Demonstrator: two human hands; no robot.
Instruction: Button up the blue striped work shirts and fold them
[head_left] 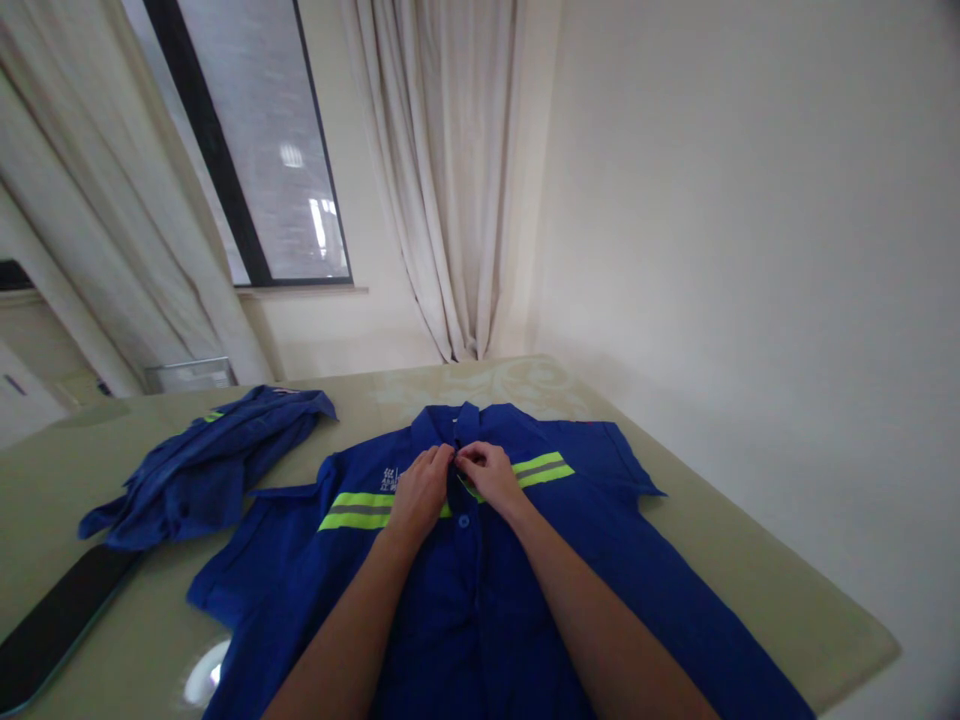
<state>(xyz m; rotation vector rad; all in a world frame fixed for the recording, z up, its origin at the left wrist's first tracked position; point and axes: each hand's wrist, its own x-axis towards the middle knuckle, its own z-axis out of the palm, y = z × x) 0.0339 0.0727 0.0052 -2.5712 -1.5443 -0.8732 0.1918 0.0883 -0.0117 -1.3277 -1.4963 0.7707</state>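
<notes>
A blue work shirt [600, 545] with yellow-green and grey reflective bands lies spread face up, its collar pointing away from me. My left hand [422, 487] pinches the front opening just below the collar. Close beside it, my right hand [486, 472] has its fingertips closed on the other edge of the same opening. Whatever small part lies between the fingertips is hidden. Lower on the front, a round button [463, 521] shows below my hands. White lettering [389, 479] sits on the chest by my left hand.
A second blue garment [202, 480] lies crumpled on the left of the pale table [780, 570]. Below it is a dark flat object [64, 625]. A wall [750, 250] runs along the table's right side; curtains [442, 180] and a window [262, 140] stand behind.
</notes>
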